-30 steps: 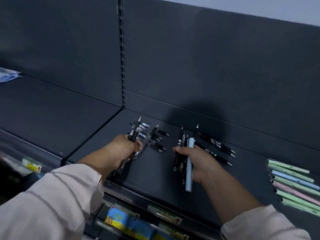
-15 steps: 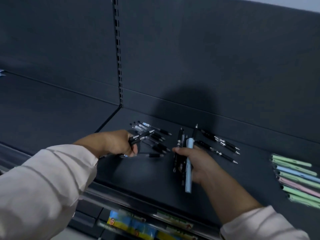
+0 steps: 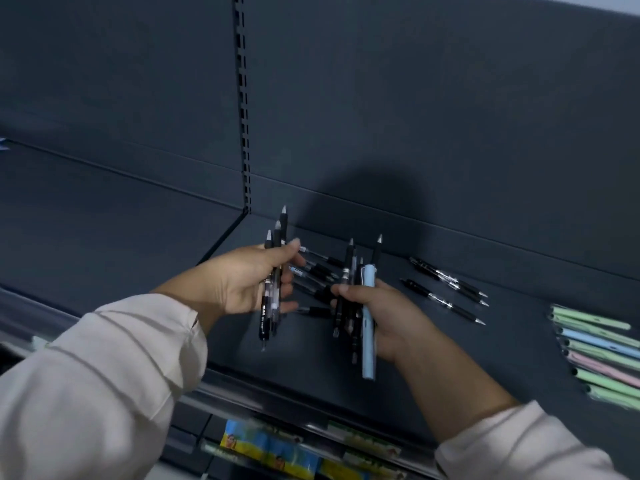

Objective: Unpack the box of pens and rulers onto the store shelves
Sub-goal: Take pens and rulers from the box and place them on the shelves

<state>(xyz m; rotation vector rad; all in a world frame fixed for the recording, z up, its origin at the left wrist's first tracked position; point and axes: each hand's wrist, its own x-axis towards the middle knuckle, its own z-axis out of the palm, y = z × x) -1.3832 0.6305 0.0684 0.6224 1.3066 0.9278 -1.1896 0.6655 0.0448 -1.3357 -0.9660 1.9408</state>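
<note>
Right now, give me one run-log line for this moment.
left hand: holds black pens | right hand: holds black pens plus light blue pen | shelf: loose black pens, pastel pens at right

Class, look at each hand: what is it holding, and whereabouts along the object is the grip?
Left hand: black pens, gripped mid-barrel. Right hand: black pens plus a light blue pen, also gripped around the middle.

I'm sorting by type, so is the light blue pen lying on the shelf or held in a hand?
Held. The light blue pen stands in the right hand, bunched with black pens above the shelf.
</note>
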